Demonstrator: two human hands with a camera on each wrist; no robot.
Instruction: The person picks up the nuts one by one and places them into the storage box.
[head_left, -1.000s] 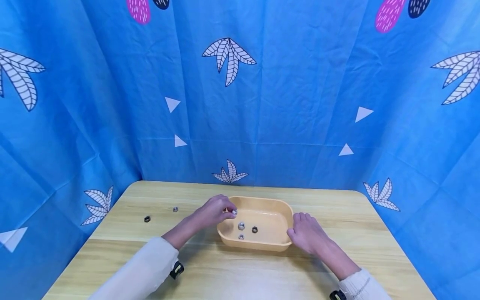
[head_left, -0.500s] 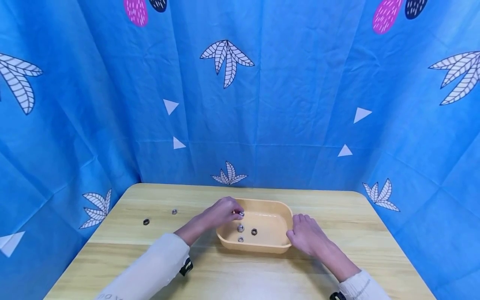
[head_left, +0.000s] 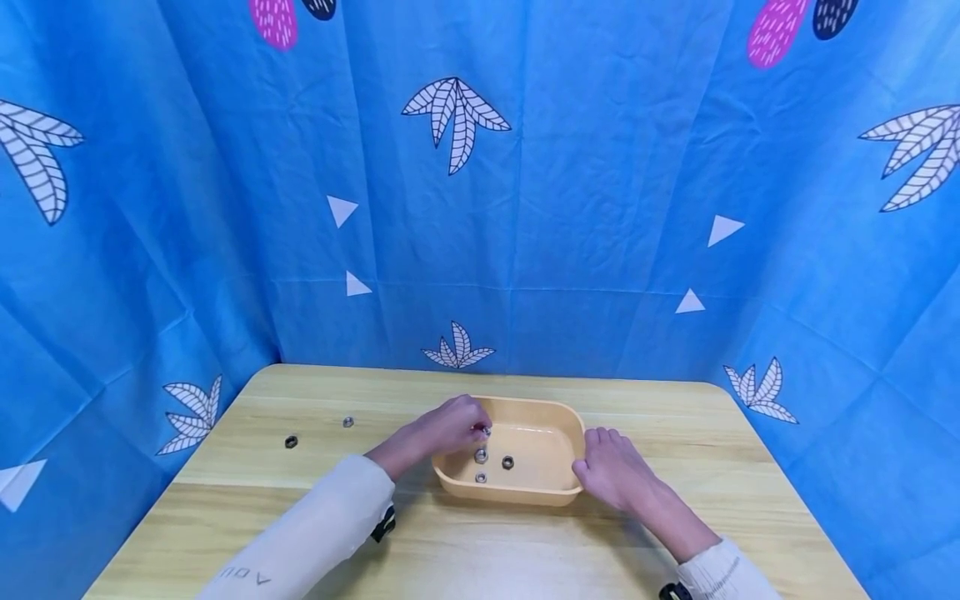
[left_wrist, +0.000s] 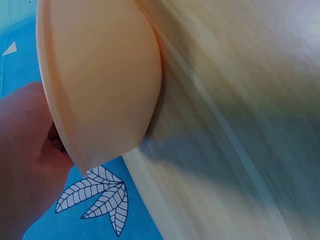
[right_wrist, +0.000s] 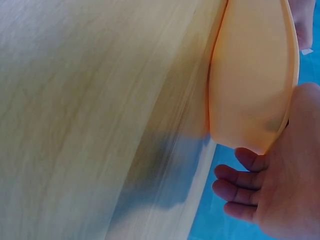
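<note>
Over the left part of a light orange plastic tray (head_left: 513,496), my left hand (head_left: 456,423) pinches a small silver nut (head_left: 487,431) at its fingertips. On the tray floor lie a larger silver nut (head_left: 481,456), a dark nut (head_left: 508,462) and a small silver nut (head_left: 481,478). My right hand (head_left: 617,468) holds the tray's right end, thumb at the rim and fingers along the outer wall. The right wrist view shows that hand (right_wrist: 287,185) beside the tray wall (right_wrist: 252,75). From the left wrist, the tray wall (left_wrist: 100,85) hides the left fingertips.
Two more nuts lie on the wooden table (head_left: 480,550) left of the tray: a dark nut (head_left: 291,442) and a silver nut (head_left: 348,422). A blue patterned curtain (head_left: 585,208) surrounds the table at the back and sides.
My left hand has moved right and lower over the tray with the nut at its fingertips. The right hand and the tray have stayed in place.
</note>
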